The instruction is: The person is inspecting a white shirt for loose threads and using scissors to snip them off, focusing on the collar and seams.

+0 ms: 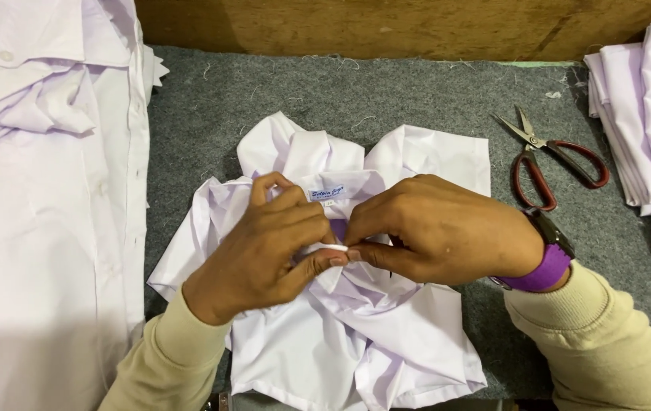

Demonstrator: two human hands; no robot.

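Observation:
A crumpled pale lilac shirt lies on grey felt in the middle of the view, collar up, with a small sewn label showing at the neck. My left hand and my right hand meet at the collar front, thumbs and forefingers pinching the fabric edge together. Both hands grip the shirt collar. My right wrist wears a purple watch strap. Both sleeves are beige.
Red-handled scissors lie open on the grey felt surface to the right. A stack of folded pale shirts sits at the right edge. Another spread shirt pile fills the left. A wooden board runs along the back.

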